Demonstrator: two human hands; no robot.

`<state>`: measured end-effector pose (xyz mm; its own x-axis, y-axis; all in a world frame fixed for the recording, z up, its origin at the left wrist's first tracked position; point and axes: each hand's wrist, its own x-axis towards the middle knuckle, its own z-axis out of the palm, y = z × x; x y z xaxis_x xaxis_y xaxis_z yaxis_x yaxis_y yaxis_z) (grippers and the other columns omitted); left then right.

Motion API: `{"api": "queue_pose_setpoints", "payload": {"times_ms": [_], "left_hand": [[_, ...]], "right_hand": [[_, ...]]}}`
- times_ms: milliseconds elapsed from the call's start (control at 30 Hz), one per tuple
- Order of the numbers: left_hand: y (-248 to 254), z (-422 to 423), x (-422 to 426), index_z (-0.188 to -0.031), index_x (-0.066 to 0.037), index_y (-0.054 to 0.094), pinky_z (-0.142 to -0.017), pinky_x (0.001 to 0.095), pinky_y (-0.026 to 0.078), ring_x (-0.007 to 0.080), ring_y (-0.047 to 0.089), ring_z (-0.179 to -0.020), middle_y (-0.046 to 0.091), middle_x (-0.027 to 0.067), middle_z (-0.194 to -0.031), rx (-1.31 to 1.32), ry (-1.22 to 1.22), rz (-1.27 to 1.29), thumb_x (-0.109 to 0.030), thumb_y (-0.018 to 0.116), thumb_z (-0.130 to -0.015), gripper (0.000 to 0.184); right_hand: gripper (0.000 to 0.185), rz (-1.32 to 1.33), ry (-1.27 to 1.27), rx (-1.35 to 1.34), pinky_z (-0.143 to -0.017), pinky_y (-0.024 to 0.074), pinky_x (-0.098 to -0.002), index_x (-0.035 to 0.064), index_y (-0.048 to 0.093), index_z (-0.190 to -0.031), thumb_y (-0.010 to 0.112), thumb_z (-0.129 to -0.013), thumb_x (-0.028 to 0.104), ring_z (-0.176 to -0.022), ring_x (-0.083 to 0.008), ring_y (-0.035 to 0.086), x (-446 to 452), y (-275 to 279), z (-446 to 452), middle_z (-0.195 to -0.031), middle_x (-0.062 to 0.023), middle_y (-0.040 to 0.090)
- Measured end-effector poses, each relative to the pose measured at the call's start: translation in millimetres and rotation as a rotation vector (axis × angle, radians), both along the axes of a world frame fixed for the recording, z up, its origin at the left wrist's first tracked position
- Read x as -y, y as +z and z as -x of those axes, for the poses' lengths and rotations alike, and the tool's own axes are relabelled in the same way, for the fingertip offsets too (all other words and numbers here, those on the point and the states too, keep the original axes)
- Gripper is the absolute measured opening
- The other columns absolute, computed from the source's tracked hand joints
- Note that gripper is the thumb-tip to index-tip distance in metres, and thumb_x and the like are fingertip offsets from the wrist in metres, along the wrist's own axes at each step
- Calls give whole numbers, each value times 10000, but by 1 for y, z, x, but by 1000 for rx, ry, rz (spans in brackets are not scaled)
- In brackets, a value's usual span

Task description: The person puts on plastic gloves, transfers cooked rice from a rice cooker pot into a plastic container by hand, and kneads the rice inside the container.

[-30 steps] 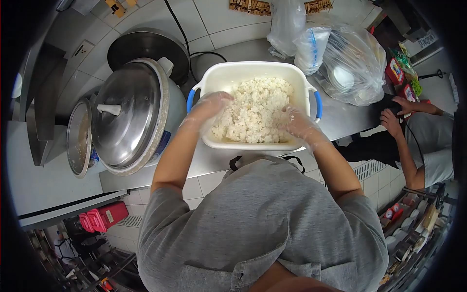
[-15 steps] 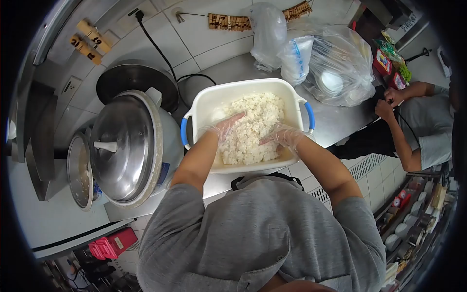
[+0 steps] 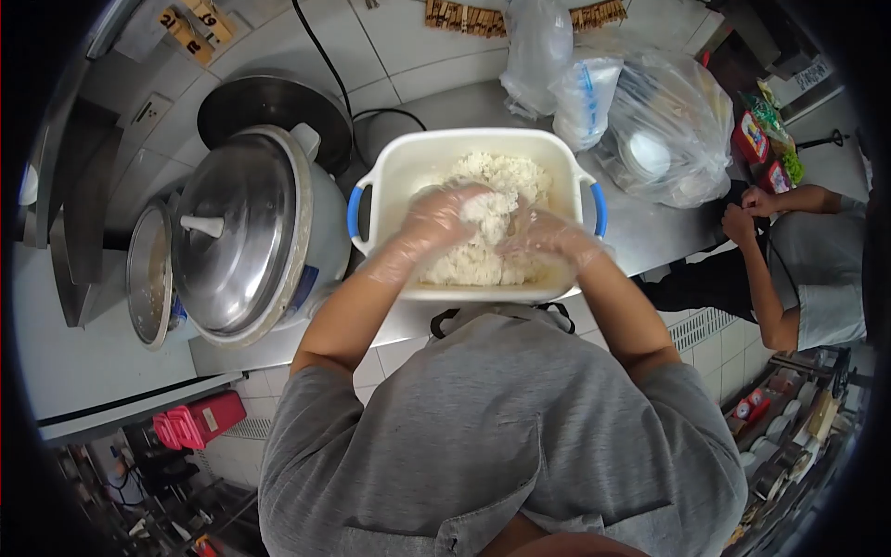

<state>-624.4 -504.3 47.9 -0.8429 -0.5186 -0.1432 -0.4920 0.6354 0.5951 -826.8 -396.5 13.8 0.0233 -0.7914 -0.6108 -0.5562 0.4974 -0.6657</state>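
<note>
A white tub (image 3: 394,158) with blue handle grips holds a mound of cooked white rice (image 3: 497,172). My left hand (image 3: 441,223), in a clear plastic glove, curls around a clump of rice above the mound. My right hand (image 3: 549,234), gloved as well and blurred by motion, cups the same clump from the other side. Some rice lies below my hands at the tub's near side. Parts of my fingertips are hidden in the rice.
Left of the tub stands a large lidded pot (image 3: 237,237), with a dark round pan (image 3: 269,121) behind it. Plastic bags (image 3: 664,139) sit on the steel counter to the right. A co-worker (image 3: 803,251) stands at the right. A red bin (image 3: 200,418) is at lower left.
Both hands have come up out of the rice and drawn closer together, lifting a clump between them. The whole view has shifted slightly.
</note>
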Motion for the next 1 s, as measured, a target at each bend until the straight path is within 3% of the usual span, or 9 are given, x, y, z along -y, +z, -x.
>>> {"api": "queue_pose_setpoints", "payload": {"times_ms": [200,267,300,367,433,533,633,867,1000], "left_hand": [[-38,5,-85,-1373,-261,576,-1058,428,473,367,455,-1392,413,262,-1519,140,-131,288,-205,766,-819,588],[-28,4,-70,-1391,-212,575,-1087,441,455,379,467,-1371,470,230,-1486,-14,-77,-17,-169,763,-810,612],[3,10,-62,-1447,-114,503,-1116,432,416,384,451,-1378,492,269,-1441,103,53,-298,-210,826,-741,782],[-12,16,-43,-1485,-63,409,-1138,434,386,385,450,-1372,487,284,-1432,182,91,-270,-237,873,-674,951],[-111,17,-11,-1548,24,187,-1179,416,323,400,401,-1399,448,323,-1438,117,116,-302,-285,938,-539,1295],[-130,28,3,-1564,17,130,-1176,413,317,417,360,-1420,429,312,-1458,-5,31,-581,-313,936,-517,1362],[-106,48,-1,-1530,18,223,-1129,434,373,422,432,-1365,468,305,-1417,288,-14,-247,-306,907,-527,1257],[-142,34,-10,-1353,-18,467,-981,439,496,407,601,-1162,634,259,-1187,12,165,-187,-276,906,-539,960],[-92,31,-33,-1358,-16,446,-1013,435,484,388,598,-1192,602,268,-1269,-23,172,-213,-280,926,-533,991]], "right_hand": [[1064,328,61,22,-1182,320,-405,47,362,-1516,882,-678,447,-1408,-349,409,-3,-31,52,-1486,-211,461],[1094,353,209,1,-1193,296,-408,40,356,-1516,892,-654,448,-1414,-357,397,-3,-43,38,-1493,-223,445],[1124,377,361,-30,-1203,271,-411,33,349,-1516,901,-630,449,-1419,-366,385,-1,-43,28,-1500,-235,430],[1177,279,318,193,-1208,254,-395,-14,336,-1506,912,-588,445,-1430,-372,362,-2,-48,4,-1511,-273,392],[1243,171,382,-179,-1160,339,-385,-77,304,-1491,928,-545,434,-1377,-376,430,4,-35,-15,-1461,-295,439],[1255,33,351,-136,-1073,434,-383,-116,303,-1458,950,-512,394,-1300,-376,508,14,-22,-21,-1389,-283,510],[1192,125,164,-66,-1020,476,-392,-95,369,-1388,981,-471,358,-1250,-371,548,18,-43,-19,-1316,-257,557],[1301,327,-62,-35,-1175,334,-413,-73,320,-1441,1017,-425,346,-1375,-382,421,12,-67,-32,-1426,-260,456],[1342,567,-10,28,-1191,302,-404,-58,278,-1495,1016,-452,353,-1408,-361,389,4,-86,-24,-1455,-248,445]]}}
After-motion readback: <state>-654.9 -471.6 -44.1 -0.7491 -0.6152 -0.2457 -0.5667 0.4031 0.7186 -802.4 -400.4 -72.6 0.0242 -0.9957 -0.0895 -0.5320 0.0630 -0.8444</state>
